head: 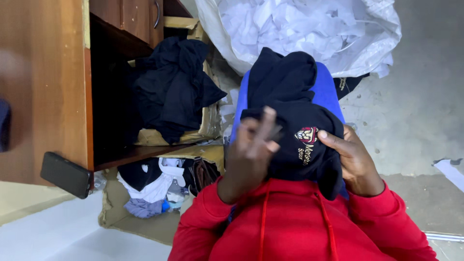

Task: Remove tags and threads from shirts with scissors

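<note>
1. Gripping a dark navy garment (290, 96) with an embroidered crest, right hand (355, 162) closed on its right edge
2. Left hand (251, 150) pressing the garment's left side, blurred fingers (265, 126) partly spread
3. Garment lying over a blue chair back (328, 92), below a white sack of scraps (299, 29)

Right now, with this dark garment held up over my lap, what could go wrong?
The black phone overhangs the wooden desk edge and might get knocked off. The navy embroidered garment is pinched only at its right side by the right hand, while the left hand is blurred in front of it, so it could slip onto the dusty concrete floor. The heaped dark clothes in the cardboard box might spill.
</note>
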